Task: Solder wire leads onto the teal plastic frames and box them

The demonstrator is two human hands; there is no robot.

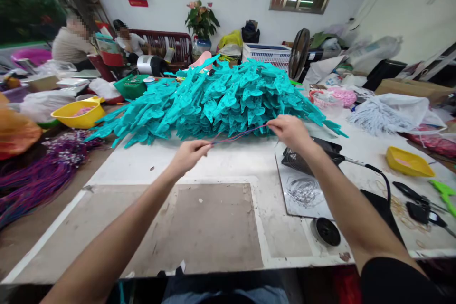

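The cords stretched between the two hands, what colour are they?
Purple and pinkish-red cords, pinched between left hand and right hand; head view.

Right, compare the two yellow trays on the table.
The left yellow tray is a rounded, deeper bowl shape sitting by the purple cords; the right yellow tray is flat, shallow and rectangular, near the scissors. The left one looks larger and lies beyond the left hand; the right one lies beyond the right hand. Both are bright yellow, open-topped, with something pinkish inside.
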